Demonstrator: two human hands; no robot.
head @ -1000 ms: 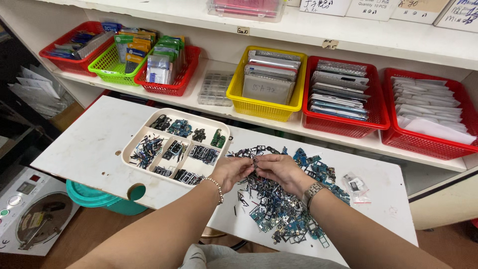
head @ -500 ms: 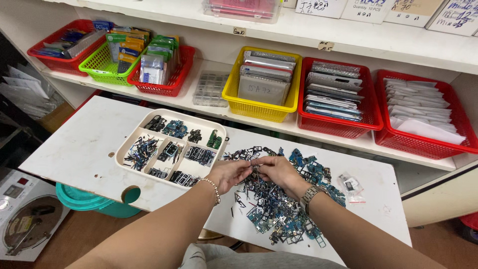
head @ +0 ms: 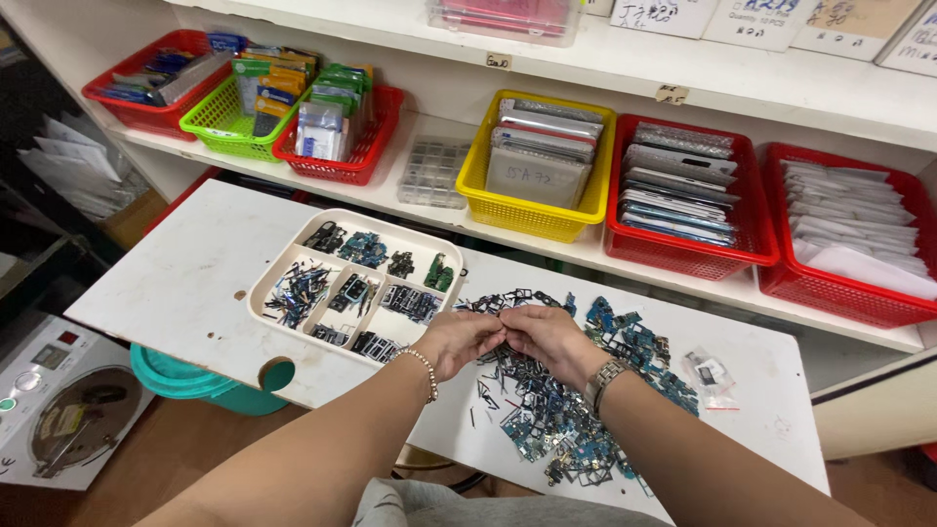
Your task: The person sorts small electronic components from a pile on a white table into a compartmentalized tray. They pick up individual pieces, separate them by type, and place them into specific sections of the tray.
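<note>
On a white tabletop (head: 176, 283) below shelved baskets, both hands, left hand (head: 457, 342) and right hand (head: 547, 337), pinch small parts together over the pile (head: 576, 410) (which piece, I cannot tell); sorting seems underway, and the tray (head: 283, 268) sits just left.

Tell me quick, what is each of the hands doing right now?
Left hand: fingers curled over the pile of small parts; whether it grips one cannot be told.
Right hand: the same, fingertips meeting the left's.

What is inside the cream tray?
The tray has compartments holding small dark and blue electronic parts, sorted by kind. The left hand covers none of it; the compartment floors under the parts stay hidden.
</note>
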